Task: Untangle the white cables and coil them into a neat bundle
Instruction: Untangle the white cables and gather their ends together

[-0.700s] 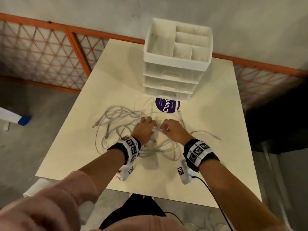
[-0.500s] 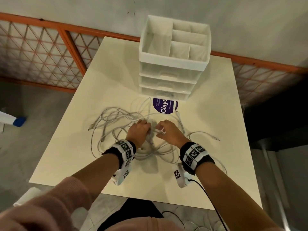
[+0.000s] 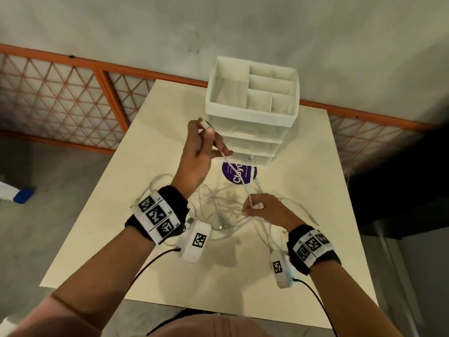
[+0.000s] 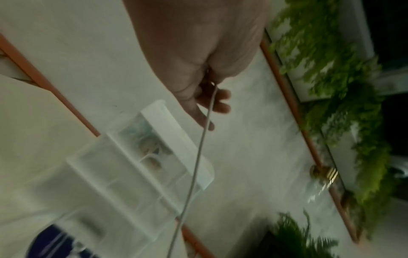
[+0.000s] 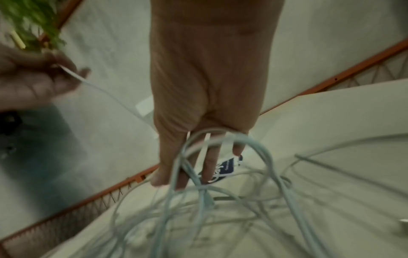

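A tangle of white cables (image 3: pixel 218 210) lies on the cream table (image 3: pixel 121 215), in front of me. My left hand (image 3: pixel 206 142) is raised above the table and pinches one cable end; its plug (image 3: pixel 205 124) sticks out above the fingers. That cable (image 3: pixel 233 169) runs taut down to my right hand (image 3: pixel 255 206), which grips several loops just above the pile. In the right wrist view the loops (image 5: pixel 220 139) hang over my fingers (image 5: pixel 209 164). In the left wrist view the cable (image 4: pixel 198 157) drops from my closed fingers (image 4: pixel 207 104).
A white drawer organiser (image 3: pixel 252 113) with open top compartments stands at the table's back, just beyond my left hand. A purple round sticker (image 3: pixel 239 172) lies in front of it. An orange mesh fence (image 3: pixel 60 98) and a wall are behind the table.
My left hand has risen from the pile and pulled one cable end up and away, stretching it taut. My right hand stayed low over the tangle, holding loops.
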Available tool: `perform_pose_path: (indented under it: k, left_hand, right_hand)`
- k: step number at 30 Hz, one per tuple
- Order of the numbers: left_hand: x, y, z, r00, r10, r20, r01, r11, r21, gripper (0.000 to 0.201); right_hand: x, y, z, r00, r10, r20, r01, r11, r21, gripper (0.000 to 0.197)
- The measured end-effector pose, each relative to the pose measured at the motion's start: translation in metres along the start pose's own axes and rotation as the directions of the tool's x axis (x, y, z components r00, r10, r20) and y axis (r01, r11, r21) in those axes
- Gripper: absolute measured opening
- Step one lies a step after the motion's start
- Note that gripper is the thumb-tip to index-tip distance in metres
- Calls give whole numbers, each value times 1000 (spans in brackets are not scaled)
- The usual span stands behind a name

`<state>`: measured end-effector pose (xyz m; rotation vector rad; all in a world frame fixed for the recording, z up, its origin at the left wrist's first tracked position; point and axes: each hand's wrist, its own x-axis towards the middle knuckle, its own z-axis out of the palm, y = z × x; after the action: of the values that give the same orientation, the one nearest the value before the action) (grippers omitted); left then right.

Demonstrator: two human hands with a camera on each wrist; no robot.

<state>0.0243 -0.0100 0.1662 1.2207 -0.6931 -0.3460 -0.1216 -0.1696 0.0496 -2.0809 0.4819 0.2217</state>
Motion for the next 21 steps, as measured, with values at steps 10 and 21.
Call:
perform_pose_path:
  k: [10,21]
  left_hand:
    - [-23,-30,-13,876,-291,384,-123,635,762,44]
    - [1,24,-3,964,199,176,-262,818,512,20]
  right_hand:
    - [-17,-44,-24,966,-159,-205,162,987,-5,12]
    - [-15,-48,-26,994,-105,9,105,988,-111,8]
